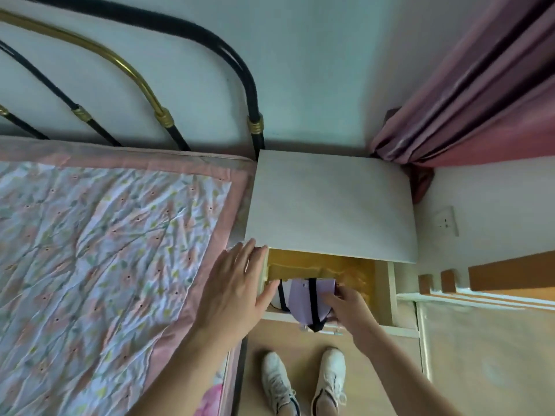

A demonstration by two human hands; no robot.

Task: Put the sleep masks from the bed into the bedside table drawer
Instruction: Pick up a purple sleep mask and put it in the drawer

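Note:
A lilac sleep mask [301, 301] with black elastic straps lies in the open drawer [384, 289] of the white bedside table [330, 205]. My right hand [350, 307] grips the mask's right edge inside the drawer. Fingers spread, my left hand [237, 283] hovers flat over the drawer's left corner beside the bed and holds nothing. A white item shows partly under the mask. No other mask is visible on the bed [105, 250].
The floral quilt with a pink border covers the bed at left, with a black and brass headboard [162, 115] behind. A pink curtain [480, 100] hangs at the right. My white shoes [303, 382] stand on the floor below the drawer. A wall socket [446, 222] is at right.

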